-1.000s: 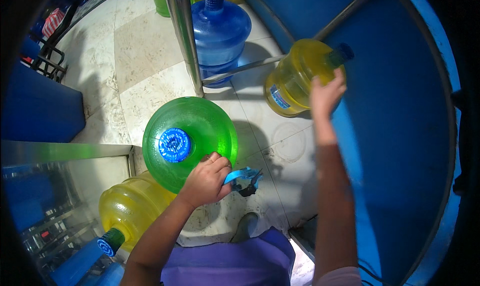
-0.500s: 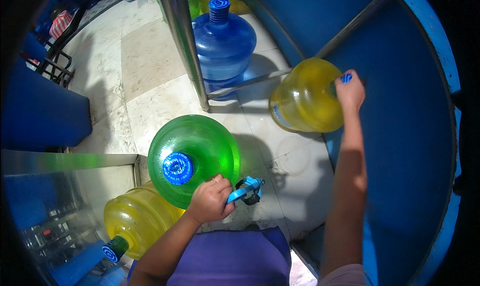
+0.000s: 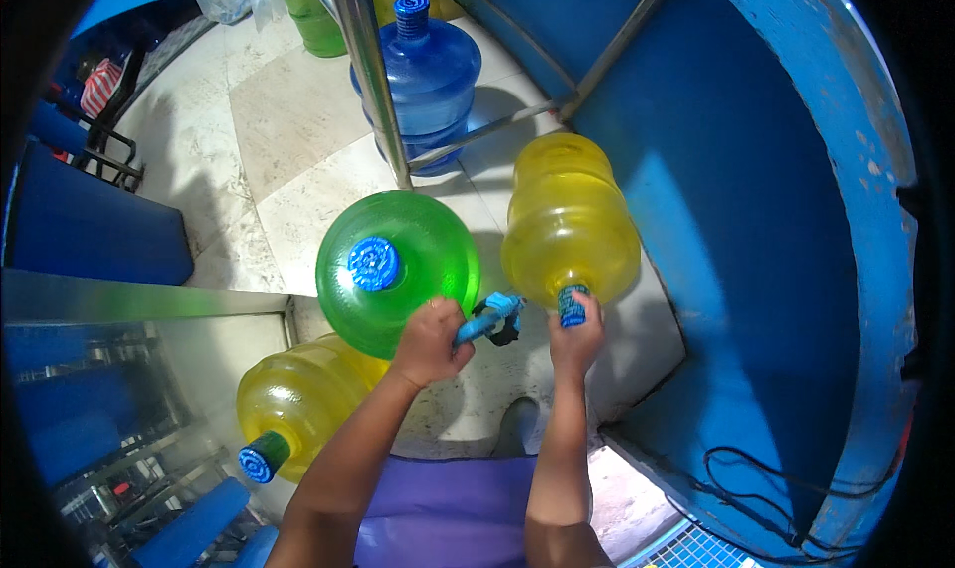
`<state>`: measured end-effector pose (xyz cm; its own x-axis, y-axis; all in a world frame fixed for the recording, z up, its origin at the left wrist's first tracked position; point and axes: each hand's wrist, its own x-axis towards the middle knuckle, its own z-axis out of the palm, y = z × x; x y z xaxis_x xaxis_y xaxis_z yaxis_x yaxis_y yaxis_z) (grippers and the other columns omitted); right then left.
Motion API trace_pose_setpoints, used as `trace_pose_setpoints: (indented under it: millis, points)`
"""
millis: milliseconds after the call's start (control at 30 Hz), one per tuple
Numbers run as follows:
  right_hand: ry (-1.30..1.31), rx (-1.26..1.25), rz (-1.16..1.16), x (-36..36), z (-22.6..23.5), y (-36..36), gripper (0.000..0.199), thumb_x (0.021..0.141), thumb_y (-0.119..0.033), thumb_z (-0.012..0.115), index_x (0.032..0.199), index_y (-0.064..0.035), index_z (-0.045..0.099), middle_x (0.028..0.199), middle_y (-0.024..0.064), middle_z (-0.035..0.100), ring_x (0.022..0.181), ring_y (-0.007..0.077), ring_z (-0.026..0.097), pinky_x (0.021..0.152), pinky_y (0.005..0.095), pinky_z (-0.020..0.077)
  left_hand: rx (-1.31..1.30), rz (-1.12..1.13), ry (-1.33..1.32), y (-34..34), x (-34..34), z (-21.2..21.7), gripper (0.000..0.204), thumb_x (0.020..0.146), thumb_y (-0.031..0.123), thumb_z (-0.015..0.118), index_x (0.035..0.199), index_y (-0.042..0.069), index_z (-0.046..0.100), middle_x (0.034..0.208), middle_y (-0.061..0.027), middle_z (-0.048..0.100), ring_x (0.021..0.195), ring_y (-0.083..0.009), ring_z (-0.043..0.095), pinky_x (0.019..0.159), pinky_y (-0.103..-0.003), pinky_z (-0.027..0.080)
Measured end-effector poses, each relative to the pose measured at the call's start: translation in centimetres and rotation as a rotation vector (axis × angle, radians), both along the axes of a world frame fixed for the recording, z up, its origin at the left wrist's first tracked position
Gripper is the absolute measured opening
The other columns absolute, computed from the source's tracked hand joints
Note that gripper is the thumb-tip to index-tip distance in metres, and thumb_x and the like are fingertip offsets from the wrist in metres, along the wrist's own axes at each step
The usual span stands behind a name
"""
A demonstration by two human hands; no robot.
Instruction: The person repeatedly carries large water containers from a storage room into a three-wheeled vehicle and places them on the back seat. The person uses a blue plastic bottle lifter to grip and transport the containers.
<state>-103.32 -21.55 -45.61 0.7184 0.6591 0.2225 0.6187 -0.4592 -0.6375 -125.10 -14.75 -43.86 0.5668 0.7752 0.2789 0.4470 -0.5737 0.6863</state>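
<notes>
We grip the blue-capped neck of the yellow jug (image 3: 569, 232) with our right hand (image 3: 577, 337), fingers clamped round it, the jug tipped on its side over the pale floor (image 3: 288, 120) beside the green jug (image 3: 398, 270). Our left hand (image 3: 428, 341) is closed on a blue cap tool (image 3: 492, 316) pointing toward that neck. We judge uncapping is next, calling for the tool to meet the cap; both forearms reach forward, elbows low.

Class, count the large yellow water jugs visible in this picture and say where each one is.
2 clearly. One yellow jug held by its neck in the right hand; another yellow jug lies lower left. A yellowish shape at top may be a third.
</notes>
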Motion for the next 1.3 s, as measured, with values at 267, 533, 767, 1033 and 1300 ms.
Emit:
trace_pose_setpoints:
  millis: [267, 533, 767, 1033, 1300]
  points:
    - [0.059, -0.040, 0.106, -1.6, 0.1, -10.0, 0.042, 0.062, -0.001, 0.067, 0.103, -0.0110, 0.068, 0.123, 0.0205, 0.059, 0.111, 0.0371, 0.059, 0.091, 0.0416, 0.0504, -0.475, 0.021, -0.076, -14.9, -9.2, 6.1, 0.007, 0.065, 0.004, 0.060, 0.071, 0.003, 0.056, 0.071, -0.0134, 0.051, 0.062, -0.0317, 0.054, 0.055, -0.038, 0.044]
    - [0.182, -0.256, 0.159, -4.4, 8.5, -15.6, 0.041, 0.062, -0.001, 0.070, 0.102, -0.0123, 0.067, 0.126, 0.0191, 0.056, 0.109, 0.0371, 0.059, 0.091, 0.0415, 0.0507, -0.625, 0.078, -0.014, -20.3, -10.0, 12.3, 0.005, 0.067, 0.002, 0.060, 0.072, 0.001, 0.057, 0.071, -0.0144, 0.054, 0.062, -0.0318, 0.056, 0.058, -0.036, 0.046]
    - [0.229, -0.728, 0.409, -4.3, 13.6, -16.5, 0.043, 0.067, -0.018, 0.072, 0.109, -0.0147, 0.065, 0.130, 0.0175, 0.050, 0.104, 0.0369, 0.061, 0.086, 0.0440, 0.0522, -0.621, 0.089, 0.000, -19.9, -7.1, 14.0, 0.010, 0.067, 0.012, 0.059, 0.070, 0.002, 0.058, 0.069, -0.0137, 0.052, 0.060, -0.0322, 0.055, 0.055, -0.037, 0.044]
    - [0.123, -0.518, 0.462, 0.6, 13.1, -9.0, 0.038, 0.067, -0.019, 0.072, 0.104, -0.0123, 0.066, 0.107, 0.0148, 0.061, 0.091, 0.0365, 0.064, 0.076, 0.0451, 0.0535, -0.645, 0.164, -0.123, -18.2, -4.4, 14.0, 0.010, 0.068, 0.011, 0.057, 0.067, 0.001, 0.058, 0.068, -0.0126, 0.053, 0.064, -0.0285, 0.056, 0.058, -0.036, 0.044]
    - [0.152, -0.478, 0.224, -1.3, 13.3, 0.6, 0.033, 0.071, -0.025, 0.072, 0.099, -0.0071, 0.069, 0.091, 0.0186, 0.068, 0.085, 0.0350, 0.067, 0.077, 0.0434, 0.0532, -0.801, 0.312, -0.145, -19.2, -1.4, 15.5, 0.008, 0.076, 0.006, 0.057, 0.071, 0.000, 0.056, 0.074, -0.0122, 0.052, 0.068, -0.0259, 0.055, 0.063, -0.034, 0.043]
